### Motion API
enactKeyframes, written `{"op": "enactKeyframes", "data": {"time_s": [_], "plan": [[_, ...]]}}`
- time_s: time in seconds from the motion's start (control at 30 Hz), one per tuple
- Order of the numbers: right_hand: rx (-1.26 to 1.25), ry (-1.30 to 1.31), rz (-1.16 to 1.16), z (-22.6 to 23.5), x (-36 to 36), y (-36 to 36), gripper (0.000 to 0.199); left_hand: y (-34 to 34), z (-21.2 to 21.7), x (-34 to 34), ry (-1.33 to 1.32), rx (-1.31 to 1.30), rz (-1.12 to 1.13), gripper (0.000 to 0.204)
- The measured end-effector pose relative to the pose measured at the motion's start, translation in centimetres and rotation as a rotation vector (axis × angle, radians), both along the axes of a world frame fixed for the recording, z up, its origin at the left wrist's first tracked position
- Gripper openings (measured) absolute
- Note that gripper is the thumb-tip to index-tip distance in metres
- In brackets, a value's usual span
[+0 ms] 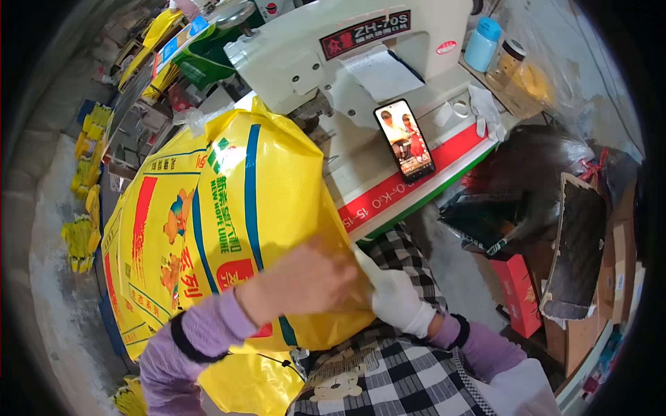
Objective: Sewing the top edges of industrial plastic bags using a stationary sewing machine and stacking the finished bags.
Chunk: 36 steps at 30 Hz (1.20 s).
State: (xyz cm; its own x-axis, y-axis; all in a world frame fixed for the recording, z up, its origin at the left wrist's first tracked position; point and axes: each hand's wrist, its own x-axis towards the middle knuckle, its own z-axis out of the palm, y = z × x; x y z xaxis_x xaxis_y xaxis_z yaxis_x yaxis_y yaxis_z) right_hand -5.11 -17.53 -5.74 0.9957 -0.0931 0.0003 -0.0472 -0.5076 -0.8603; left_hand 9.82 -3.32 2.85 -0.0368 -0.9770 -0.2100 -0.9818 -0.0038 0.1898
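A large yellow woven sack [208, 208] with blue stripes and red panels lies across the sewing machine's table and my lap. My left hand [309, 281], bare, presses on the sack's lower right part, fingers curled on the cloth. My right hand [392, 295], in a white glove, grips the sack's right edge just beside the left hand. The cream industrial sewing machine [333, 48] stands behind the sack, its head above the sack's top corner.
A phone [405, 141] with a lit screen leans on the machine's table. A blue bottle [482, 43] and a jar [508, 64] stand at the back right. Piles of yellow sacks [82, 229] lie on the floor at left. A red box [519, 295] and cardboard sit at right.
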Motion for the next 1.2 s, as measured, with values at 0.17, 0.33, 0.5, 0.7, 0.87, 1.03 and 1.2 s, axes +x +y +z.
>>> {"op": "enactKeyframes", "data": {"time_s": [0.17,0.33,0.5,0.7,0.87,1.03,1.2], "plan": [[-0.083,0.047,-0.019,-0.3,-1.5,-0.7,0.062,0.1,-1.8,7.7,-0.726,0.222,0.022,0.03],[-0.01,-0.125,-0.132,-2.4,5.8,-1.3,0.056,1.6,1.8,14.6,-0.47,0.49,0.246,0.034],[-0.129,-0.22,-0.152,-5.4,16.4,-1.2,0.055,5.9,7.4,19.0,-0.595,-0.098,0.537,0.026],[-0.334,-0.212,-0.089,-1.8,17.8,-3.3,0.047,8.9,11.0,16.1,-0.65,-0.154,0.4,0.012],[-0.236,-0.929,0.17,12.6,15.8,-2.3,0.042,5.8,14.2,4.5,-0.754,-0.166,0.104,0.009],[-0.132,-0.865,0.423,10.6,14.7,-3.4,0.024,6.0,16.1,2.3,-0.63,-0.348,0.225,0.035],[0.221,-0.612,0.405,7.2,7.9,-3.2,0.018,15.3,10.3,18.3,-0.263,-0.993,0.87,0.09]]}}
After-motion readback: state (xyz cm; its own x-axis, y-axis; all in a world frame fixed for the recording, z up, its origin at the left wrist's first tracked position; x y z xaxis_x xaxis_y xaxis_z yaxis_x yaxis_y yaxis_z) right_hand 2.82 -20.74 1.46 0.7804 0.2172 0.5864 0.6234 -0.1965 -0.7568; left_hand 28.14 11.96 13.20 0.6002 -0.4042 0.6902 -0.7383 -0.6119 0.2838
